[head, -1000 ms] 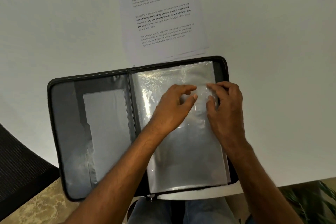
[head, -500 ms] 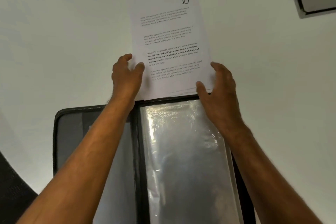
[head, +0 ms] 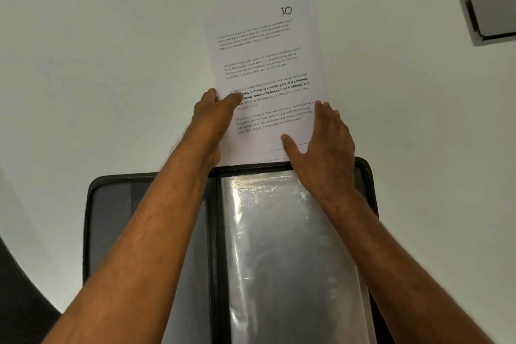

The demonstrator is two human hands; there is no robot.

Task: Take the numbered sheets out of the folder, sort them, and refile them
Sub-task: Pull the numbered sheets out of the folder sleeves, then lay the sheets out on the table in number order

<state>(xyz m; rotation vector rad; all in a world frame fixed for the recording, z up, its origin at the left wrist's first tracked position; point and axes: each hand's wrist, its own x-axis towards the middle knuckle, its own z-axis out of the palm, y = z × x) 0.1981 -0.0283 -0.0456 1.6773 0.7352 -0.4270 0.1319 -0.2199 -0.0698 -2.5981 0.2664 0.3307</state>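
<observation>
A stack of printed sheets [head: 268, 64], the top one numbered 10, lies on the white table just beyond the open black zip folder [head: 90, 204]. My left hand [head: 215, 114] rests at the stack's left edge with its thumb on the top sheet. At the right edge is my right hand [head: 328, 134], fingers straight along the side and thumb pressed on the paper near the bottom. The folder's right half shows glossy clear sleeves [head: 279, 246] with no sheet visible in them. Its left half is a grey inner pocket [head: 139, 218], partly hidden by my left forearm.
A grey and white box-like object [head: 488, 8] sits at the table's far right corner of view. A dark mesh chair [head: 19, 301] shows at the lower left, beyond the table's curved edge. White table surface [head: 111, 64] lies left and right of the stack.
Both hands left the folder's clear sleeve and reached forward to the sides of the sheet stack. My view tilted up, bringing the whole top sheet into sight.
</observation>
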